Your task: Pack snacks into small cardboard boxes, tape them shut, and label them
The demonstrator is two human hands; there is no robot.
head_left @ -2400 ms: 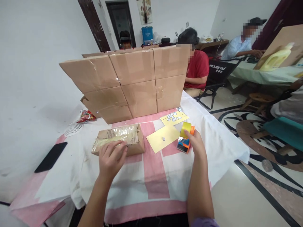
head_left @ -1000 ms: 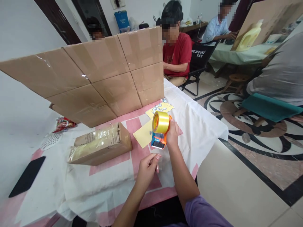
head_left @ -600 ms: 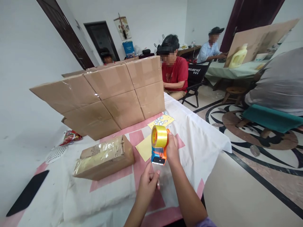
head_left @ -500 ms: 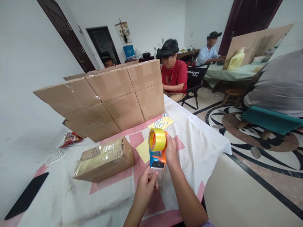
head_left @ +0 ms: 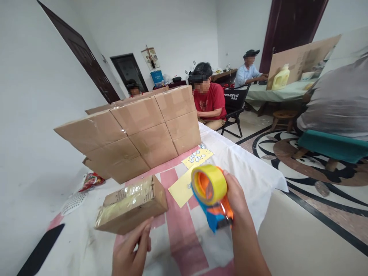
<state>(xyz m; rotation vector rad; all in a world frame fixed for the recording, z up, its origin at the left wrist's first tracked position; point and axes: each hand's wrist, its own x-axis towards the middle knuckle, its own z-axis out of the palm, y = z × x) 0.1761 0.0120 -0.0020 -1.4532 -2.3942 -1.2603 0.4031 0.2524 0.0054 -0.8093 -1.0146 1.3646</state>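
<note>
My right hand grips a tape dispenser in orange and blue, loaded with a thick roll of yellow tape. It is held up over the table's right part, slightly blurred. My left hand is low on the left, close to the near side of a taped cardboard box. Thumb and forefinger are pinched together there; whether a tape end lies between them I cannot make out. Shiny yellowish tape covers the top of the box. Beyond the dispenser lies a pale yellow sheet.
A tall cardboard partition stands across the table's far side. A patterned yellow card, a red packet, a white perforated item and a black flat object lie about. Several people sit farther off, one in a red shirt.
My hands have moved apart: the left went left and down towards the box, the right went right with the dispenser and nearer to me. The view has shifted a little.
</note>
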